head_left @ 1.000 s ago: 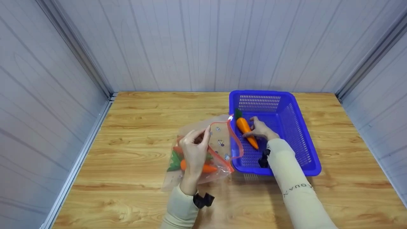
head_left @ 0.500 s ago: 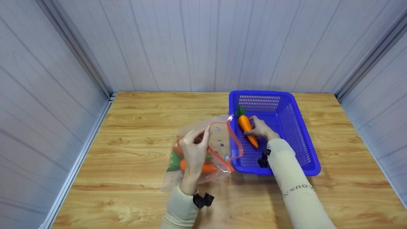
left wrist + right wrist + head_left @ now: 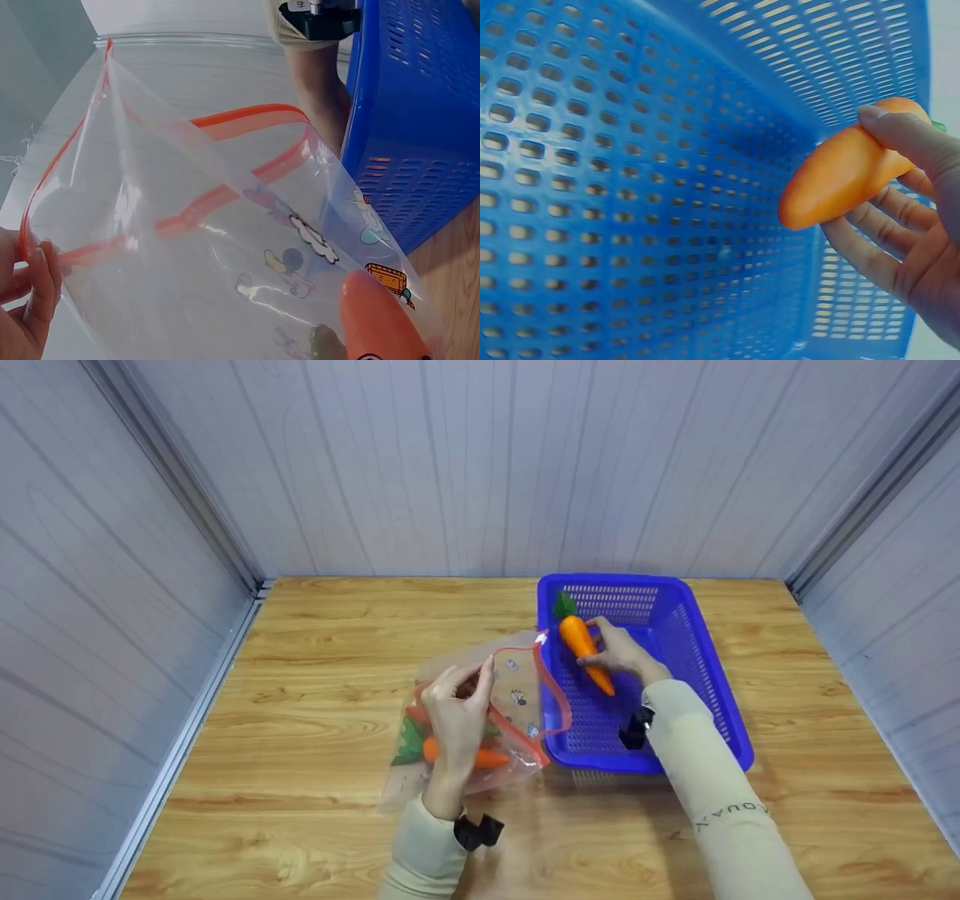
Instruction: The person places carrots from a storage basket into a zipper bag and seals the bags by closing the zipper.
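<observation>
My right hand [image 3: 621,652] grips an orange carrot [image 3: 579,639] with a green top, thumb on one side and fingers on the other. It holds the carrot inside the blue plastic basket [image 3: 739,735]; in the right wrist view the carrot [image 3: 832,180] points its tip toward the basket's perforated wall. Thumb and fingers of my left hand [image 3: 457,720] pinch the red-orange zip edge of a clear zip bag [image 3: 517,671]. The bag's mouth gapes toward the basket. Inside the bag lies another carrot [image 3: 491,758] with green leaves [image 3: 409,742], plus further orange pieces partly hidden by my hand.
The bag's mouth overlaps the basket's left rim. Both stand on a wood-grain table [image 3: 315,660]. Pale panel walls [image 3: 480,472] enclose it at the back and on both sides. Each wrist carries a small black camera.
My right hand has lifted the carrot and shifted it slightly toward the back of the basket, its grip now firmer. The left hand and bag have stayed nearly still.
</observation>
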A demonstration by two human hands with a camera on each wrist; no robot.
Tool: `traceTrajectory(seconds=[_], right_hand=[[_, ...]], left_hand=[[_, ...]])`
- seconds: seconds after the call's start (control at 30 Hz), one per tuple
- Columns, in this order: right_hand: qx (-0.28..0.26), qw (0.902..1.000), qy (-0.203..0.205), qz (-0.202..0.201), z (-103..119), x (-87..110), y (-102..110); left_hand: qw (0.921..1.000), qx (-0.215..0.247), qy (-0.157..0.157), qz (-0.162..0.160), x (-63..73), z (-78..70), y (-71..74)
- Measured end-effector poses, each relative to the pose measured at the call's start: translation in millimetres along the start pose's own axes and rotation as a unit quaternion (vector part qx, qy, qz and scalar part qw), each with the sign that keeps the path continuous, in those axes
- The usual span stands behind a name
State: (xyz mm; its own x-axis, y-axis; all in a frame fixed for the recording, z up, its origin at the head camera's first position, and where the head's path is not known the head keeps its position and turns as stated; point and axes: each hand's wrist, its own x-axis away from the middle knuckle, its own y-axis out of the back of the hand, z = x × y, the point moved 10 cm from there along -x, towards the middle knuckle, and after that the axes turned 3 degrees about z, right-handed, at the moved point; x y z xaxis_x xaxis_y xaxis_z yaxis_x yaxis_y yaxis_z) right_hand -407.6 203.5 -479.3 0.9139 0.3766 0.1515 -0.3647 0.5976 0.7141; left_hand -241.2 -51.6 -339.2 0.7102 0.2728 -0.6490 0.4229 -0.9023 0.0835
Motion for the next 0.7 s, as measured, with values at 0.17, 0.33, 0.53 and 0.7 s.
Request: traceTrajectory(seconds=[0.17,0.33,0.53,0.7], right_hand=[[0.016,0.9996,0.021,-0.007,13,5.1,11],[0.032,0.9984,0.045,-0.008,28,9.3,21],[0.026,0.9966,0.078,-0.004,49,19.7,27],[0.043,0.9923,0.116,-0.008,67,32.3,31]], left_hand=[[1.0,0.0,0.001,0.003,-0.2,1.1,-0.8],[1.0,-0.001,0.001,0.001,-1.3,1.0,-0.6],[0.9999,-0.005,-0.009,-0.006,-1.8,-0.4,-0.6],[0.9999,-0.003,-0.011,-0.01,-2.8,-1.0,-0.6]])
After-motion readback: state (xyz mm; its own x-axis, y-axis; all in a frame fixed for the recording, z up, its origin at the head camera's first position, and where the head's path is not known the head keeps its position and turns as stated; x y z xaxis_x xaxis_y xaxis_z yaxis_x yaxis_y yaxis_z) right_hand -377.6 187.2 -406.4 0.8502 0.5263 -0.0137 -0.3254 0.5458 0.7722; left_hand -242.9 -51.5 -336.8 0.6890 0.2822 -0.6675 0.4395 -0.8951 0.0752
